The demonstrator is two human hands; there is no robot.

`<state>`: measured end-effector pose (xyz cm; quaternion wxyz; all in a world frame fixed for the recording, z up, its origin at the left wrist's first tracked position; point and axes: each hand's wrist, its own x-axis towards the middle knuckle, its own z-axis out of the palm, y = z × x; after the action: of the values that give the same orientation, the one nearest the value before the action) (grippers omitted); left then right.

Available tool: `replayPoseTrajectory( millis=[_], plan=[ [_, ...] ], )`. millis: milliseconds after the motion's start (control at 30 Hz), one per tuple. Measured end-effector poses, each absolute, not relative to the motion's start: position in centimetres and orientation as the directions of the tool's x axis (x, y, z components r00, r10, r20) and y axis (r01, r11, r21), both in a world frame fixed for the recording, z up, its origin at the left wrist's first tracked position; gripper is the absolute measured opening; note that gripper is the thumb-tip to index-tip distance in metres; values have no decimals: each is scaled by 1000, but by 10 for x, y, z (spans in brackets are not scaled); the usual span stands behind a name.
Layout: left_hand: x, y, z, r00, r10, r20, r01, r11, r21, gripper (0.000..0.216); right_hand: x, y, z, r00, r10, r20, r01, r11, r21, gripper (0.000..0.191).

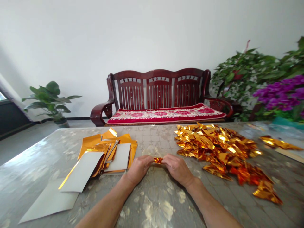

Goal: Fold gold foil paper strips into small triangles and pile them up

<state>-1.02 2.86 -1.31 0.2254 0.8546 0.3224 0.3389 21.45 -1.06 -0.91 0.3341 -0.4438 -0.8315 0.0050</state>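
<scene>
Between my two hands is a small piece of shiny gold foil paper (pixel 158 160), its middle showing and both ends hidden in my fingers. My left hand (pixel 140 167) pinches its left end. The right end is pinched by my right hand (pixel 177 167). Both hands are low over the middle of the table. Left of them lies a loose stack of gold foil sheets (pixel 91 143), several turned with the pale backing up. To the right spreads a heap of folded gold foil pieces (pixel 213 142) with pointed ends.
The patterned table (pixel 156 205) fills the foreground. Another folded foil piece (pixel 281 143) lies at the far right near clear plastic (pixel 256 128). Behind the table stand a dark red wooden bench (pixel 159 91), a potted plant (pixel 54 101) and purple flowers (pixel 280 95).
</scene>
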Motion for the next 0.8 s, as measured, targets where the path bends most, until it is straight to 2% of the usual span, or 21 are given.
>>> replayPoseTrajectory(
  millis=[167,333,600,800],
  plan=[
    [-7,30,-15,550,699,457,397,-700,594,23,212,-8,-21,-349,742,572,751,587,-303,24],
    [-6,30,-18,576,693,434,427,-707,564,24,210,-3,-26,-295,784,546,762,537,-361,24],
    [-7,29,-18,572,698,430,420,-700,578,25,214,6,-14,-370,788,492,734,573,-366,25],
    [-7,29,-19,519,724,455,395,-675,624,27,213,7,-13,-362,772,523,694,597,-401,26]
  ],
)
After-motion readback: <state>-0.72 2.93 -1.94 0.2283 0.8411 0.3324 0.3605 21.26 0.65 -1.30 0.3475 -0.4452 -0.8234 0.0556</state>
